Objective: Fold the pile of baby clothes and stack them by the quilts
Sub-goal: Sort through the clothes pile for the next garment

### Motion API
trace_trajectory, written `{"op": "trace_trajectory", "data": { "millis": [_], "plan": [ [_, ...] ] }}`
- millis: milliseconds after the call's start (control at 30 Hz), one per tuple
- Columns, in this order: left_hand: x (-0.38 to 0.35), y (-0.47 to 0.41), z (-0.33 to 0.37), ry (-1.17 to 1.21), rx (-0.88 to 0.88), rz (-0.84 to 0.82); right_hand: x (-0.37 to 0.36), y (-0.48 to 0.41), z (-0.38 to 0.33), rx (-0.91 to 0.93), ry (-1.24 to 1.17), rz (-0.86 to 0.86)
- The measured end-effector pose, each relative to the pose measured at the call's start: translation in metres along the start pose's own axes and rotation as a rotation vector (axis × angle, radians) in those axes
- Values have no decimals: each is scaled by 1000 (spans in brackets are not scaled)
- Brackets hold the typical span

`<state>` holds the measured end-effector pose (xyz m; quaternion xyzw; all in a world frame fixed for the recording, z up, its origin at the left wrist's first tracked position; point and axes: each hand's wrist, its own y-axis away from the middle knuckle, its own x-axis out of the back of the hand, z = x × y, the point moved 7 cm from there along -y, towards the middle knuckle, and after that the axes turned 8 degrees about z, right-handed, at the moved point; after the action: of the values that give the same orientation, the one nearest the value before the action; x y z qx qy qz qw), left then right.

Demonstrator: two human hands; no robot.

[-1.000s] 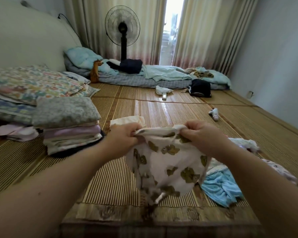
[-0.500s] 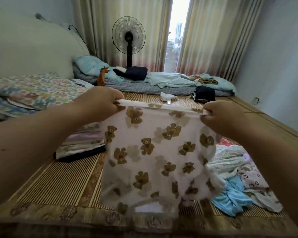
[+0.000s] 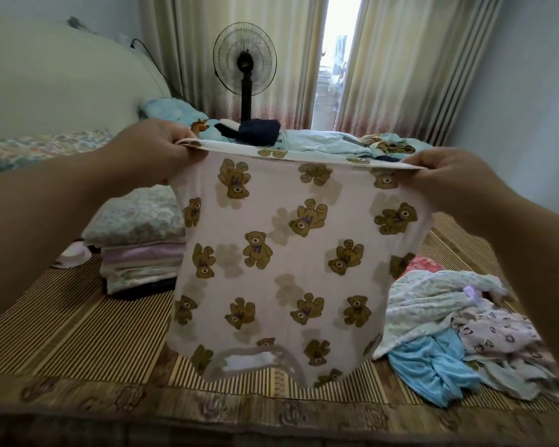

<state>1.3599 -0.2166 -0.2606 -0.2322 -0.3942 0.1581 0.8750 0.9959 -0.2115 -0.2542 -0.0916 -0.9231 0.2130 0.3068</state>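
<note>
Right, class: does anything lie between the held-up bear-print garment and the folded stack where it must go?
Nothing visible does. The left hand and right hand hold the bear-print garment by its top edge; the folded stack sits just left of it on the mat, its right edge hidden behind the cloth.

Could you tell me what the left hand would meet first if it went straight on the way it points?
Probably the light blue quilted pillow beyond the left hand, which grips the bear-print white garment; depth is unclear.
</note>
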Motion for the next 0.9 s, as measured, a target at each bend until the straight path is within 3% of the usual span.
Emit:
{"op": "trace_trajectory", "data": {
  "millis": [133,233,333,533,767,900],
  "plan": [
    [-6,3,-8,242,104,-202,1,-3,3,12,14,-44],
    [-10,3,-16,220,121,-343,0,-10,9,-17,30,-98],
    [-22,-2,-33,191,222,-424,-12,-22,30,-174,-35,-221],
    [-86,-18,-82,-68,305,-470,-85,-52,96,-344,170,-385],
    [-215,-3,-152,-299,337,-690,-188,-61,219,-482,449,-576],
    [-261,0,-178,-397,347,-693,-220,-64,269,-589,432,-515]
  ]
}}
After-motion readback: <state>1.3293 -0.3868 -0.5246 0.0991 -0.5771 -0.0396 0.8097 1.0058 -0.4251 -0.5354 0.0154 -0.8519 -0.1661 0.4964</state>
